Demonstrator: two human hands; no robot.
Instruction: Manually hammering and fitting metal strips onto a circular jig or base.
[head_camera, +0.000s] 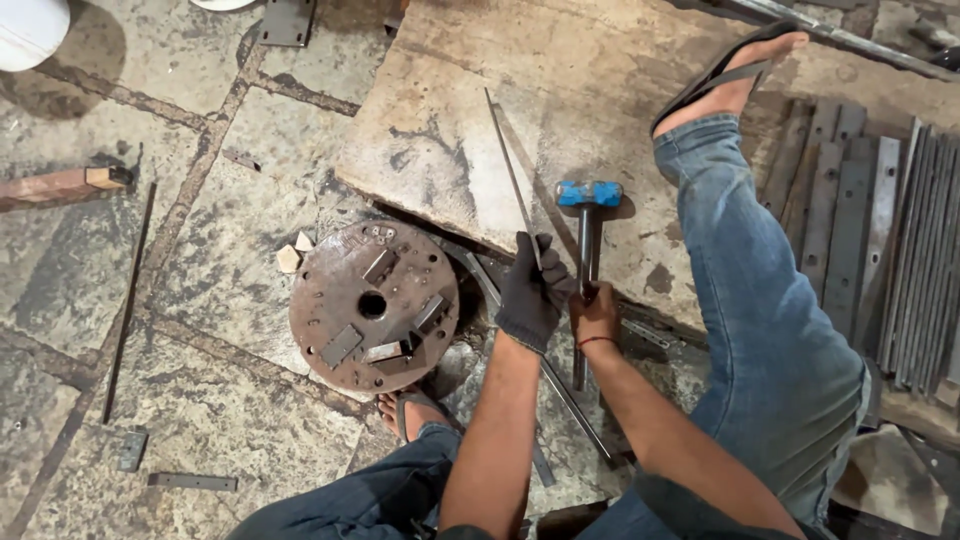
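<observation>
The left hand (532, 295), in a dark work glove, is clenched around a thin grey steel rod (512, 175) that runs toward 11 o'clock across the stone slab (450, 130). The bare right hand (594, 312) grips the handle of a blue-headed sledge hammer (589, 194) at 12 o'clock. A rusty round steel plate (372, 305) lies at 9 o'clock.

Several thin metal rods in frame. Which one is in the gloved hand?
The thin rod slanting up across the stone slab, gripped by the gloved left hand. The other rod lies untouched on the floor far left.
</observation>
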